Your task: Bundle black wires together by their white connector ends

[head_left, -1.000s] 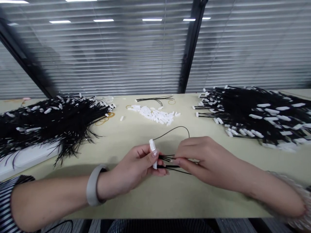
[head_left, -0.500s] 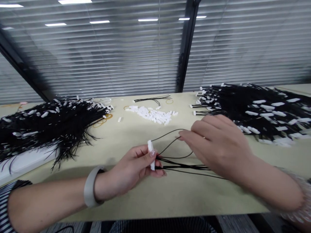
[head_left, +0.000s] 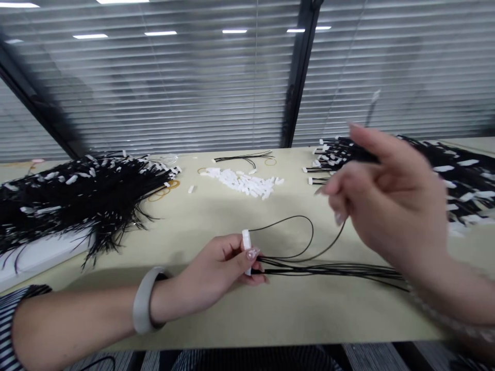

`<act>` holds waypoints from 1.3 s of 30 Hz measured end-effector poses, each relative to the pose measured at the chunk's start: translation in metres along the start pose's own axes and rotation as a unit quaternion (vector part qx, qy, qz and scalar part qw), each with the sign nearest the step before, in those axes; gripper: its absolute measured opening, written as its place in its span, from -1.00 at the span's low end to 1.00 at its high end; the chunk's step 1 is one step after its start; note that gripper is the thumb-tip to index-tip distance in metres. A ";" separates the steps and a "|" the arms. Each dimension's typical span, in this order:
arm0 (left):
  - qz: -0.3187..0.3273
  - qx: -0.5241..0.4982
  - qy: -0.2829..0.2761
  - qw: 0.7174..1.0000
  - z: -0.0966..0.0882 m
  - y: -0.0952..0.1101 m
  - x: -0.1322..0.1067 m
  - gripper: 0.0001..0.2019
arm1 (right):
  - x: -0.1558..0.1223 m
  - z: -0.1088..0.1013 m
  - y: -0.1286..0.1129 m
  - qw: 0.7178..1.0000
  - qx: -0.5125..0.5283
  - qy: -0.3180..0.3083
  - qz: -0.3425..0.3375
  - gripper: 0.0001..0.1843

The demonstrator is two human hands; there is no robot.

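Observation:
My left hand [head_left: 232, 260] is closed on a white plastic connector [head_left: 246, 238], pinching it between thumb and fingers. Several thin black wires [head_left: 332, 269] trail from there to the right. One wire [head_left: 311, 232] leaves the connector's top and bends round in a loop. My right hand [head_left: 394, 190], raised on the right and blurred, pinches a single black wire [head_left: 340, 234]. That wire curves up from the bundle, and its far end, with a small pale tip [head_left: 376, 96], sticks up above the fingers.
Loose white connectors [head_left: 242, 181] lie heaped mid-table, a small wire harness [head_left: 243, 156] behind them. Heaps of black wires with white connectors lie left [head_left: 96, 190] and right [head_left: 464, 165]. Rubber bands [head_left: 164, 191] lie by the left heap. Window blinds [head_left: 185, 93] rise behind.
My right hand has moved up and to the right, drawing one wire away from the bundle. The loop at the connector's top now hangs free of it. My left hand has barely shifted.

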State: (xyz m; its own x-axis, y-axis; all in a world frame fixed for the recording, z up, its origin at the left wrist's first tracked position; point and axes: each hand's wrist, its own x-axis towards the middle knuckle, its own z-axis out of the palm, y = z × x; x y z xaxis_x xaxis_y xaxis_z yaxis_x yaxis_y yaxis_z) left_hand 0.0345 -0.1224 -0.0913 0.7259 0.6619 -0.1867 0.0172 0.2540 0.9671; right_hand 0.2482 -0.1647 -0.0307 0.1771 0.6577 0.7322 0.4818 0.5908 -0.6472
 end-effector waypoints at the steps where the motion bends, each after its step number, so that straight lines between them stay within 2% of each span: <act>1: 0.001 0.010 0.001 1.000 0.000 0.001 0.000 -0.76 | -0.005 0.003 0.001 0.998 -0.028 -0.049 -0.014 -0.54; 2: 0.003 0.021 0.001 1.000 0.000 0.001 0.000 -0.76 | -0.010 0.006 0.002 0.993 -0.057 -0.096 -0.026 -0.52; 4: 0.010 0.039 -0.005 0.999 0.000 0.001 -0.001 -0.77 | -0.017 0.012 0.003 0.978 -0.115 -0.167 -0.049 -0.67; 6: 0.016 0.047 -0.011 0.999 0.000 0.001 -0.002 -0.77 | -0.021 0.017 0.003 0.963 -0.163 -0.209 -0.052 -0.86; 7: 0.019 0.047 -0.012 0.999 0.000 0.001 -0.002 -0.77 | -0.022 0.018 0.003 0.957 -0.177 -0.224 -0.045 -0.88; 11: 0.033 0.026 -0.004 0.999 0.000 0.000 -0.001 -0.78 | -0.021 0.018 0.000 0.944 -0.182 -0.276 -0.009 -0.69; 14: 0.038 0.022 -0.003 0.999 0.000 0.000 -0.001 -0.78 | -0.022 0.018 0.000 0.937 -0.167 -0.308 0.004 -0.70; 23: 0.042 0.047 -0.016 0.998 0.000 0.000 -0.004 -0.81 | -0.023 0.021 0.000 0.941 -0.167 -0.292 0.027 -0.67; 30: 0.044 0.065 -0.010 0.997 0.001 0.001 -0.004 -0.80 | -0.023 0.021 0.002 0.932 -0.143 -0.331 0.027 -0.68; 39: 0.056 0.140 -0.022 0.988 0.001 0.002 -0.005 -0.78 | -0.024 0.023 0.004 0.934 -0.138 -0.329 0.028 -0.71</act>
State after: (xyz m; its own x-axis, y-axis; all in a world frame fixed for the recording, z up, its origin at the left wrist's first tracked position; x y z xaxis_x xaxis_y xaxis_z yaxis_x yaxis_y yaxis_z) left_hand 0.0313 -0.1262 -0.0882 0.7633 0.6417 -0.0745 0.1198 -0.0273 0.9924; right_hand 0.2262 -0.1672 -0.0554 -0.3142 0.8821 0.3509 0.7070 0.4641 -0.5337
